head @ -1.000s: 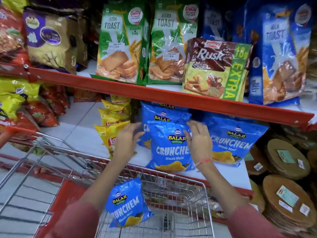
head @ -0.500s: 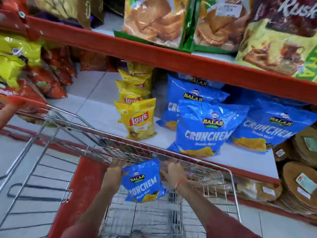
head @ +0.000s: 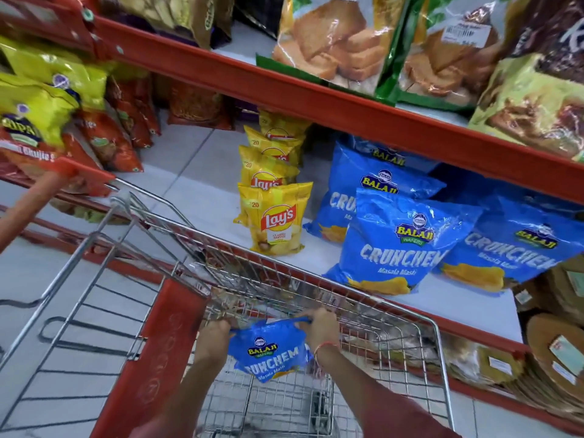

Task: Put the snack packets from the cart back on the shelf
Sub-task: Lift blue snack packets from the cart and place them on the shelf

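Down inside the wire cart (head: 439, 349), my left hand (head: 215, 335) pinches the top left corner of the blue Crunchem packet (head: 270, 352); my right hand (head: 320, 327) grips its top right corner, below the shelf (head: 202, 191).

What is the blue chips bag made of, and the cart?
The blue packet, held by both hands, left hand and right hand, looks like thin glossy plastic film: it crinkles and shines. The cart looks like shiny metal wire with a red panel, probably plastic.
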`<state>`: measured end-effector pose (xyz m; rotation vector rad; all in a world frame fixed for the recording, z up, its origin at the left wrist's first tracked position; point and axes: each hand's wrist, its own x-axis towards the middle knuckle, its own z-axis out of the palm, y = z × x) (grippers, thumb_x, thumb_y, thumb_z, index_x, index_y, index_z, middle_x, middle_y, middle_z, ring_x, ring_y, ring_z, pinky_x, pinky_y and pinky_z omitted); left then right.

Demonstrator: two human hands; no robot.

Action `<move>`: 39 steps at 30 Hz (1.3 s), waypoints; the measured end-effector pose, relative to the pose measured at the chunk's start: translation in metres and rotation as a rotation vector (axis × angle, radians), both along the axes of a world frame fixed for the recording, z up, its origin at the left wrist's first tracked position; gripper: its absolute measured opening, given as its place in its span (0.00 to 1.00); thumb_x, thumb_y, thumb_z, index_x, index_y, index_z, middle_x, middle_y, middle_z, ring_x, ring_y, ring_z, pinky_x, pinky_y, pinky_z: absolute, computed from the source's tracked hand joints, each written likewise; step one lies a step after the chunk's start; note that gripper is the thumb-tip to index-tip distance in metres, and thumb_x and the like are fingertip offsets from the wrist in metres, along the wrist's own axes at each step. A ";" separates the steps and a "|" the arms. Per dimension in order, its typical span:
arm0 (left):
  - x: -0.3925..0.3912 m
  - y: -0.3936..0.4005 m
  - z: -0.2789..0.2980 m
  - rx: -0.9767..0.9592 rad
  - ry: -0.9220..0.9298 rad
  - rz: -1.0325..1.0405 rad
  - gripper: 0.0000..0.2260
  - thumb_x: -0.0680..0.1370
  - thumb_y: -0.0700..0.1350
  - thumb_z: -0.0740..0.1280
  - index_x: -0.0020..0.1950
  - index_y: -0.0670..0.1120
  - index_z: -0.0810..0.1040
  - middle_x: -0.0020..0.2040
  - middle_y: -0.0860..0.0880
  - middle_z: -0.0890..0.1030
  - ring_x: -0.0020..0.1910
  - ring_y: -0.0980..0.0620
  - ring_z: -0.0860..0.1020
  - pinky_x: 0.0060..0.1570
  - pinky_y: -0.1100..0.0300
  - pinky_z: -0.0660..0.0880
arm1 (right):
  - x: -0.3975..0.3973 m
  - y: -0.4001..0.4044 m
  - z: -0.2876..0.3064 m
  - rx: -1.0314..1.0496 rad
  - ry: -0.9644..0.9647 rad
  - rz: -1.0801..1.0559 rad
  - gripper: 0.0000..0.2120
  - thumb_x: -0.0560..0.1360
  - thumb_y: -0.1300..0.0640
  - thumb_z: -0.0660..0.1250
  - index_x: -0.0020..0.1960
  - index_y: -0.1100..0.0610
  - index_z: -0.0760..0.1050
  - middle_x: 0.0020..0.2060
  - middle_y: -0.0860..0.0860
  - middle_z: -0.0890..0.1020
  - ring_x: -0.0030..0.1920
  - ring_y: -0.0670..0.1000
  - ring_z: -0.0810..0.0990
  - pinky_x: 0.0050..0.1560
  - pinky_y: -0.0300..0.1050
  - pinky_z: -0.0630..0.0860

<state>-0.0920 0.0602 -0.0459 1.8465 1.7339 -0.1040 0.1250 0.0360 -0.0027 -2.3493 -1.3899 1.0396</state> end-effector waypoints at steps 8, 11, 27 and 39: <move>0.018 -0.036 0.073 0.266 -0.385 0.023 0.04 0.74 0.37 0.67 0.44 0.42 0.81 0.43 0.45 0.81 0.44 0.47 0.77 0.44 0.56 0.71 | 0.049 -0.059 0.049 0.249 0.054 0.023 0.05 0.70 0.60 0.72 0.43 0.52 0.84 0.40 0.51 0.87 0.38 0.41 0.82 0.43 0.31 0.77; 0.029 -0.044 0.109 0.357 -0.413 -0.040 0.03 0.73 0.40 0.68 0.43 0.47 0.81 0.41 0.49 0.80 0.43 0.51 0.77 0.46 0.55 0.75 | 0.073 -0.075 0.081 0.382 0.065 0.016 0.05 0.69 0.61 0.72 0.42 0.52 0.84 0.37 0.50 0.87 0.32 0.29 0.77 0.36 0.19 0.69; 0.220 -0.050 0.278 0.752 -0.777 -0.236 0.07 0.70 0.46 0.69 0.43 0.46 0.84 0.39 0.53 0.82 0.41 0.63 0.76 0.44 0.77 0.69 | 0.239 -0.126 0.243 1.009 0.084 -0.364 0.04 0.70 0.60 0.71 0.43 0.52 0.83 0.32 0.34 0.82 0.36 0.25 0.76 0.40 0.19 0.70; 0.391 -0.014 0.270 0.570 -0.632 -0.334 0.08 0.74 0.37 0.65 0.50 0.43 0.82 0.47 0.41 0.84 0.49 0.43 0.80 0.51 0.54 0.74 | 0.376 -0.089 0.216 0.988 -0.127 -0.628 0.04 0.70 0.58 0.72 0.44 0.57 0.83 0.42 0.57 0.86 0.38 0.44 0.82 0.39 0.29 0.72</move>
